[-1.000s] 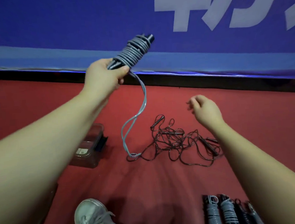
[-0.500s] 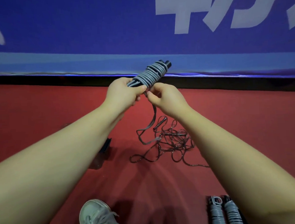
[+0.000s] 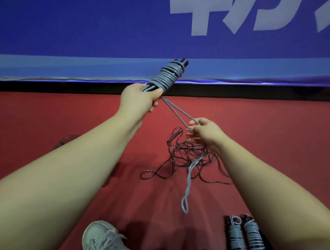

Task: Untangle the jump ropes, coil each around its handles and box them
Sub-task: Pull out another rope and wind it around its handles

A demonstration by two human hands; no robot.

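Note:
My left hand (image 3: 140, 97) grips the black handles of a grey jump rope (image 3: 168, 75), most of it coiled round them and pointing up to the right. Two taut grey strands run down from the coil to my right hand (image 3: 206, 130), which pinches them. Below that hand the doubled rope end (image 3: 189, 182) hangs twisted, ending in a loop. A tangled pile of black jump ropes (image 3: 188, 157) with black handles lies on the red floor behind it. The box is almost wholly hidden behind my left forearm.
Two coiled grey ropes (image 3: 244, 234) lie side by side at the bottom right. My white shoe (image 3: 103, 241) is at the bottom centre. A blue banner (image 3: 118, 32) with white lettering runs along the far edge of the red floor (image 3: 274, 139).
My right hand has slid down and to the right along the grey rope, away from the coil, pulling two strands taut. The loose loop now hangs lower, over the black tangle.

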